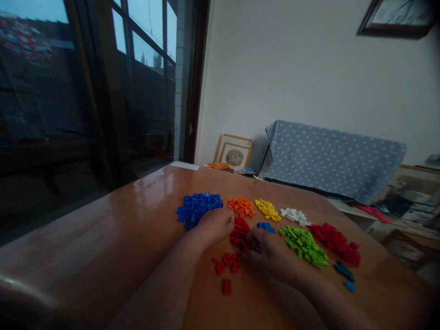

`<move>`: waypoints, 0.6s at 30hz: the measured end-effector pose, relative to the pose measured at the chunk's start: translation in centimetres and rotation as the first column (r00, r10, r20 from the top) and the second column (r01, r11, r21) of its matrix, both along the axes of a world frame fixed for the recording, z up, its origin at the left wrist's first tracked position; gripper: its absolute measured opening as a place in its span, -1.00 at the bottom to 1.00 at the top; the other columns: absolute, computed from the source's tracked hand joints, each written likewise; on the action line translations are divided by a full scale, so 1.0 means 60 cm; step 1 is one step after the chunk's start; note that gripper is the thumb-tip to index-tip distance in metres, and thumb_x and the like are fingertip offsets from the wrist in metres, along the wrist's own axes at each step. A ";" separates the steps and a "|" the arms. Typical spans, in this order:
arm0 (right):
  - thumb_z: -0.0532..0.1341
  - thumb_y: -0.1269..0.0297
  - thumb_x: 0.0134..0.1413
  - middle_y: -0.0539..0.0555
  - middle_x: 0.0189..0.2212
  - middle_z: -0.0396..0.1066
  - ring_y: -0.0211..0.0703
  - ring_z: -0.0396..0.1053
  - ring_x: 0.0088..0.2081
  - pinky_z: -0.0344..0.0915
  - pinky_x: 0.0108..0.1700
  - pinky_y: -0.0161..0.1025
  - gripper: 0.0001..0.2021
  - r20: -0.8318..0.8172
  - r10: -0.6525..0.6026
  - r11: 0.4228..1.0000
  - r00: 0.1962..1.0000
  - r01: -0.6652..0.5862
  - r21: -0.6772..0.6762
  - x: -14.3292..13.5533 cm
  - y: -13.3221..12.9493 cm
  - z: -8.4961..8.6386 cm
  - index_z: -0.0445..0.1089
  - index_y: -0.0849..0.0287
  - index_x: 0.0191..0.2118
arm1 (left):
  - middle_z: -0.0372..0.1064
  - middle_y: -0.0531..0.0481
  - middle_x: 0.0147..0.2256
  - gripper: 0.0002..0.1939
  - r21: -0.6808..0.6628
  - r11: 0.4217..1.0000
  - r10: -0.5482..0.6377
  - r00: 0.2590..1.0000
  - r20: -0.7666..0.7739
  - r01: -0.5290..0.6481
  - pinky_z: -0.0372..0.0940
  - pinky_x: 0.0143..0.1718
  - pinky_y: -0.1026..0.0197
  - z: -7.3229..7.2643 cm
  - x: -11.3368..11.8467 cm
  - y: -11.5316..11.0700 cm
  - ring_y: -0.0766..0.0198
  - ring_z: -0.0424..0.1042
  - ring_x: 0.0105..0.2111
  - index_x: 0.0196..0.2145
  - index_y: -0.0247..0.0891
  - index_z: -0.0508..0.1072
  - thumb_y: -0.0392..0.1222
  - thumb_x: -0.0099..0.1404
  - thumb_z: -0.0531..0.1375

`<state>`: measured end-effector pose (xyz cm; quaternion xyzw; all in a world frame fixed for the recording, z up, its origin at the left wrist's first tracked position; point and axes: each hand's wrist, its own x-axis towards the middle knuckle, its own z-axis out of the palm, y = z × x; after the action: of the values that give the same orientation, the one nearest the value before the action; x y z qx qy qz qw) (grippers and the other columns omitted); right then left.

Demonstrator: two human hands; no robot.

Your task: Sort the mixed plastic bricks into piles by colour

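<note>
My left hand [217, 225] is closed with curled fingers, between the pile of blue pieces [197, 206] and the pile of small red pieces [239, 230]. Whatever it holds, if anything, is hidden by the fingers. At the right edge of that red pile, my right hand [266, 251] has its fingers drawn together, and I cannot make out anything in them. Several loose red pieces [232, 262] lie nearer to me, with a red brick [227, 287] below them. Just beyond my right hand sits a small group of blue bricks [266, 227].
Orange [241, 206], yellow [268, 210] and white pieces [294, 216] form a row farther back on the wooden table [137, 220]. To the right are green pieces [305, 245], larger red bricks [337, 243] and dark blue pieces [344, 271]. A dotted cloth [333, 156] hangs behind.
</note>
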<state>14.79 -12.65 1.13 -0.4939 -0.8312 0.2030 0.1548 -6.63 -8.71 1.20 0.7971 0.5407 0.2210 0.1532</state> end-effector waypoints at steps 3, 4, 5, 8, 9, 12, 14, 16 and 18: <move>0.20 0.38 -0.03 0.01 -0.39 0.41 -0.24 0.30 -0.39 0.06 -0.40 -0.34 -0.89 -0.006 -0.033 0.996 0.999 0.034 0.087 -0.009 0.028 0.015 0.37 0.17 -0.31 | 0.45 0.02 -0.39 -0.88 0.006 1.000 0.009 1.000 -0.003 -0.009 -0.02 -0.50 0.30 -0.002 -0.001 0.001 0.30 0.33 -0.45 -0.42 -0.20 0.44 -0.25 0.14 0.10; 0.20 0.38 -0.03 0.01 -0.39 0.41 -0.23 0.30 -0.39 0.06 -0.39 -0.33 -0.89 0.003 -0.043 0.993 0.999 0.042 0.106 -0.013 0.037 0.019 0.37 0.18 -0.31 | 0.46 0.01 -0.38 -0.88 0.005 1.000 0.013 1.000 -0.006 -0.013 0.00 -0.50 0.30 -0.002 -0.001 0.001 0.30 0.34 -0.44 -0.42 -0.20 0.44 -0.24 0.14 0.10; 0.20 0.38 -0.04 0.02 -0.39 0.41 -0.23 0.29 -0.38 0.05 -0.39 -0.33 -0.89 0.018 -0.054 0.992 0.998 0.051 0.119 -0.017 0.045 0.021 0.37 0.19 -0.31 | 0.46 0.01 -0.38 -0.89 0.001 1.000 0.013 1.000 -0.008 -0.013 0.01 -0.49 0.30 -0.002 -0.001 0.001 0.30 0.34 -0.43 -0.41 -0.19 0.44 -0.24 0.15 0.10; 0.21 0.39 -0.06 0.04 -0.37 0.42 -0.22 0.29 -0.37 0.04 -0.38 -0.32 -0.89 0.063 -0.076 0.990 0.995 0.068 0.126 -0.026 0.064 0.021 0.38 0.20 -0.32 | 0.46 0.01 -0.37 -0.89 -0.019 1.000 0.005 1.000 -0.017 -0.005 0.04 -0.47 0.30 -0.002 -0.002 0.003 0.28 0.36 -0.42 -0.41 -0.19 0.44 -0.23 0.17 0.11; 0.22 0.39 -0.06 0.05 -0.36 0.42 -0.21 0.29 -0.36 0.05 -0.37 -0.32 -0.88 0.072 -0.078 0.990 0.994 0.069 0.121 -0.027 0.068 0.020 0.39 0.20 -0.31 | 0.46 0.01 -0.37 -0.89 -0.030 1.000 0.005 1.000 -0.021 -0.005 0.05 -0.47 0.30 -0.001 -0.002 0.003 0.28 0.37 -0.42 -0.40 -0.18 0.44 -0.22 0.17 0.11; 0.23 0.37 -0.05 0.05 -0.35 0.43 -0.20 0.31 -0.36 0.06 -0.38 -0.32 -0.78 0.072 -0.082 0.993 0.994 0.075 0.094 -0.024 0.076 0.015 0.40 0.19 -0.20 | 0.46 0.01 -0.35 -0.89 -0.044 0.999 0.011 0.999 -0.031 -0.013 0.08 -0.45 0.30 -0.001 -0.002 0.003 0.27 0.37 -0.41 -0.37 -0.17 0.45 -0.21 0.19 0.11; 0.23 0.37 -0.05 0.03 -0.37 0.43 -0.21 0.33 -0.39 0.06 -0.40 -0.33 -0.70 0.065 -0.090 0.993 0.994 0.085 0.081 -0.020 0.079 0.014 0.39 0.18 -0.12 | 0.46 0.02 -0.34 -0.88 -0.038 0.999 0.015 0.999 -0.032 -0.016 0.10 -0.43 0.30 -0.002 -0.002 0.002 0.27 0.37 -0.39 -0.36 -0.16 0.46 -0.20 0.21 0.11; 0.22 0.37 -0.04 0.03 -0.39 0.43 -0.21 0.34 -0.40 0.08 -0.40 -0.33 -0.68 0.055 -0.098 0.992 0.994 0.093 0.081 -0.017 0.082 0.015 0.38 0.19 -0.08 | 0.46 0.02 -0.33 -0.87 -0.038 0.999 0.019 0.999 -0.034 -0.020 0.12 -0.41 0.29 -0.002 -0.001 0.002 0.27 0.36 -0.40 -0.35 -0.16 0.47 -0.20 0.21 0.12; 0.23 0.35 -0.02 0.05 -0.38 0.43 -0.20 0.35 -0.39 0.10 -0.39 -0.32 -0.70 0.037 -0.102 0.990 0.994 0.098 0.099 -0.016 0.085 0.018 0.39 0.21 -0.10 | 0.46 0.02 -0.32 -0.86 -0.046 0.999 0.019 0.999 -0.037 -0.020 0.12 -0.41 0.30 -0.002 -0.001 0.001 0.29 0.35 -0.41 -0.34 -0.16 0.48 -0.21 0.20 0.12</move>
<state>13.85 -7.53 2.18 -0.5311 -0.8173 0.1437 0.1713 -6.69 -8.64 1.09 0.7920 0.5561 0.1953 0.1594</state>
